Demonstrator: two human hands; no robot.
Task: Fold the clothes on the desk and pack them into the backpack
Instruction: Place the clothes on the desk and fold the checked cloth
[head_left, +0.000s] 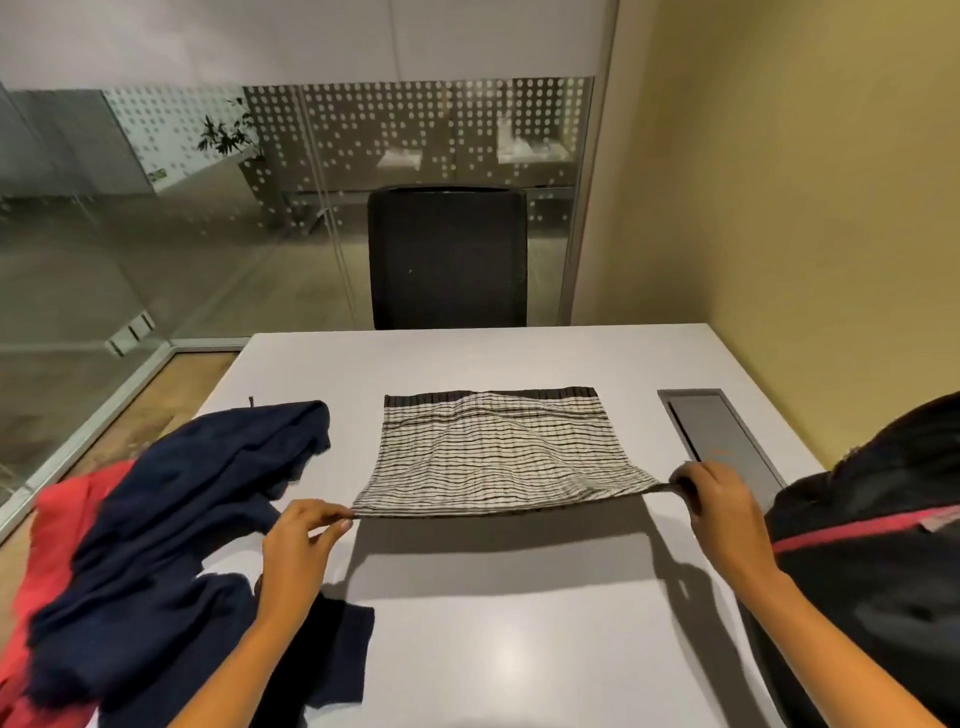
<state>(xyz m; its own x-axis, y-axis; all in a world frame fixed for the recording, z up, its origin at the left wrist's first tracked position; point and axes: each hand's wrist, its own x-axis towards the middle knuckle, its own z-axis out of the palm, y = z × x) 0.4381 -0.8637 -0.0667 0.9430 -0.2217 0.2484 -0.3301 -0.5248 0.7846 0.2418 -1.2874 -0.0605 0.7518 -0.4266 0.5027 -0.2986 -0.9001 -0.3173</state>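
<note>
A white garment with thin black stripes (493, 449) lies folded on the white desk (509, 623), its far edge flat and its near edge lifted off the surface. My left hand (301, 540) pinches the near left corner. My right hand (717, 514) pinches the near right corner, pulling the edge taut. A crumpled navy garment (182, 519) lies at the left, partly over a red garment (57, 535). A black backpack with a pink stripe (872, 545) sits at the right edge of the desk.
A grey cable hatch (722, 441) is set into the desk between the striped garment and the backpack. A black mesh chair (447, 257) stands behind the far edge. Glass partition at the left, yellow wall at the right.
</note>
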